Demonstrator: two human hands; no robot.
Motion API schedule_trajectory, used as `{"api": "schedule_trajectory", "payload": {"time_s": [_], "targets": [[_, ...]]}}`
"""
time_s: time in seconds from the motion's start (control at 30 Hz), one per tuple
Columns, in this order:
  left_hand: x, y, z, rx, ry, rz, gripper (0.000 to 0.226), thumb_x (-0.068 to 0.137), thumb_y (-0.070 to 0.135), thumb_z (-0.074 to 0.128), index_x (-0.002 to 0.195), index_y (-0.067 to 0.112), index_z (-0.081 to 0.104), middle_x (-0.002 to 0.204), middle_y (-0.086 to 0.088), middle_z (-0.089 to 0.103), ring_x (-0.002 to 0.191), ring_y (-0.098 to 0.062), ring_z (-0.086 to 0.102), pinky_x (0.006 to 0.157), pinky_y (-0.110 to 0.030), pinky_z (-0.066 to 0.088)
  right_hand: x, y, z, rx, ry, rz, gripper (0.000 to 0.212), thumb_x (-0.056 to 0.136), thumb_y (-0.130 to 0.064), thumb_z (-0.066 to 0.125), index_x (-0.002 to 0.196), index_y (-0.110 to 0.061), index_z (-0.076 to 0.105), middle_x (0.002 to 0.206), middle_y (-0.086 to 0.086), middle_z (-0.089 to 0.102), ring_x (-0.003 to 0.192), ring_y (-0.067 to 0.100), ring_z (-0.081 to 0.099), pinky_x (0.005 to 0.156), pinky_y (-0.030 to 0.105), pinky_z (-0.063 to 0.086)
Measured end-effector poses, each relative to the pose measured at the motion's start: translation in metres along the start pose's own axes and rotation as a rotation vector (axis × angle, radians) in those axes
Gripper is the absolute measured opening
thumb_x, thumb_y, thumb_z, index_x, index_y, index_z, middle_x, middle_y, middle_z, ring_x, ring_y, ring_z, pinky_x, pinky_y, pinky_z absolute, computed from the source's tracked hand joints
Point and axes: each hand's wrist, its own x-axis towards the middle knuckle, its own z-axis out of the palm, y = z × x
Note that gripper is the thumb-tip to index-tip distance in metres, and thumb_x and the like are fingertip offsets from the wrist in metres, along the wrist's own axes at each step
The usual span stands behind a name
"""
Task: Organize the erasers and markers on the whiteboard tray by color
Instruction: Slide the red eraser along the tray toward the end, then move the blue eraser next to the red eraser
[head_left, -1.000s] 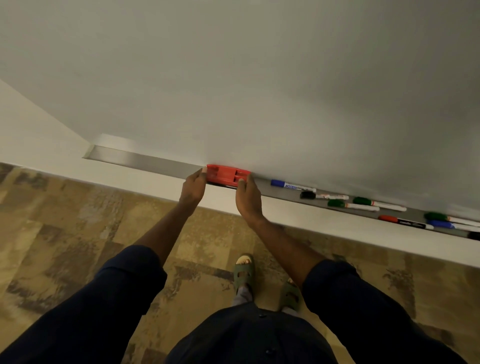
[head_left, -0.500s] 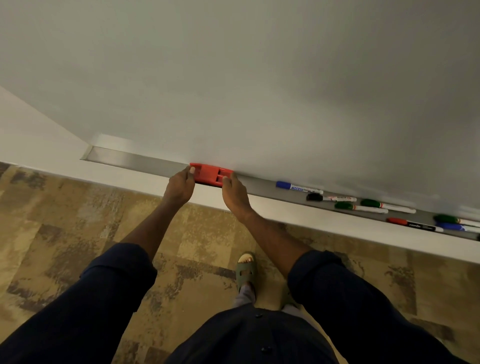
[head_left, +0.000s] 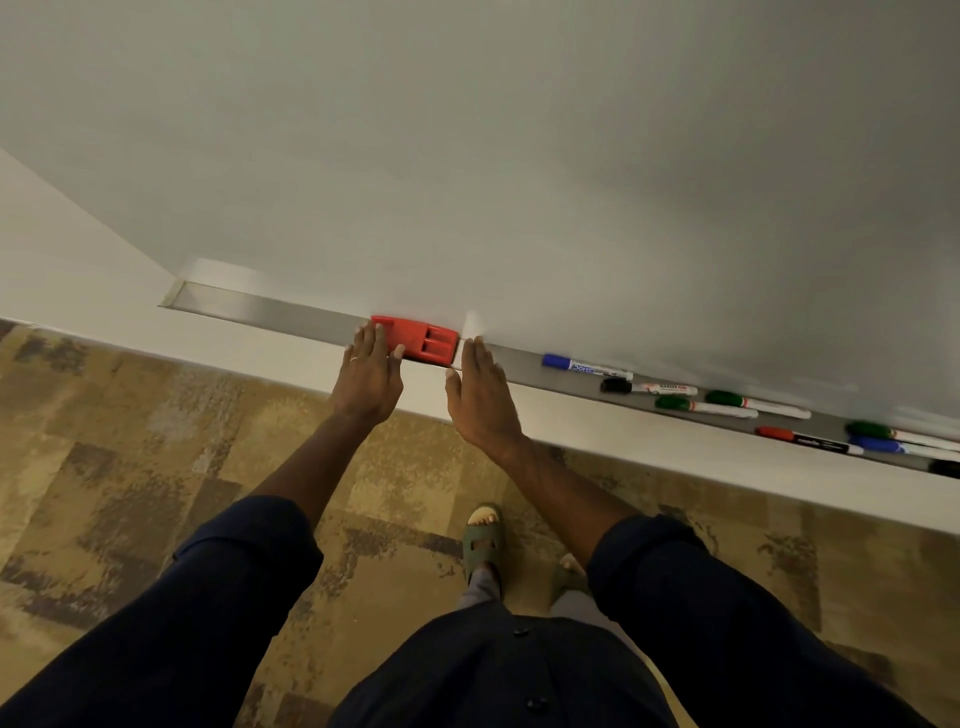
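Note:
A red eraser (head_left: 426, 341) lies on the grey metal whiteboard tray (head_left: 291, 312), left of the markers. My left hand (head_left: 369, 376) lies flat with straight fingers over the eraser's left end, thumb on its top. My right hand (head_left: 480, 395) is flat and open just right of the eraser, fingertips on the tray. Further right lie a blue-capped marker (head_left: 587, 366), a black-capped marker (head_left: 647, 387), two green markers (head_left: 701, 406) (head_left: 756, 404), a red-capped marker (head_left: 808, 440), another green marker (head_left: 898, 434) and another blue marker (head_left: 904, 447).
The whiteboard (head_left: 519, 156) fills the upper view, with a white ledge (head_left: 260, 358) below the tray. The tray's left end (head_left: 176, 296) holds nothing. A dark object (head_left: 946, 467) shows at the right edge. Patterned carpet and my sandalled feet (head_left: 484, 543) lie below.
The eraser slid left along the tray, away from the markers, with a hand at each end. Now both hands have flattened out, and the right hand is off the eraser's right end.

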Motion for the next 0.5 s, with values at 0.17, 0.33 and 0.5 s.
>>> {"api": "schedule_trajectory", "payload": {"time_s": [0.17,0.33,0.5], "targets": [[-0.02,0.018,0.01,0.105,0.033,0.064,0.064,0.113,0.038,0.023,0.163,-0.001,0.015,0.172,-0.02,0.012,0.162,-0.032,0.006,0.132,-0.047,0.008,-0.032,0.031,-0.015,-0.241,0.113,-0.084,0.063,0.108,-0.039,0.025,0.159,-0.006,0.009,0.169,0.012,0.005,0.157,0.026,0.004,0.129,0.042,0.011],[-0.046,0.052,0.026,0.173,0.063,0.084,0.067,0.112,0.042,0.022,0.163,0.0,0.01,0.173,-0.019,0.007,0.162,-0.031,0.002,0.132,-0.046,0.005,-0.065,0.063,-0.041,-0.298,0.117,-0.082,0.066,0.107,-0.042,0.024,0.16,-0.008,0.004,0.169,0.011,-0.002,0.157,0.025,0.0,0.129,0.042,0.01],[-0.079,0.094,0.044,0.221,0.069,0.128,0.068,0.111,0.042,0.022,0.164,0.002,0.007,0.173,-0.018,0.002,0.162,-0.032,0.0,0.132,-0.048,0.008,-0.097,0.096,-0.071,-0.313,0.14,-0.054,0.066,0.107,-0.041,0.025,0.159,-0.007,0.003,0.169,0.011,-0.002,0.157,0.024,-0.001,0.129,0.041,0.008]]}}
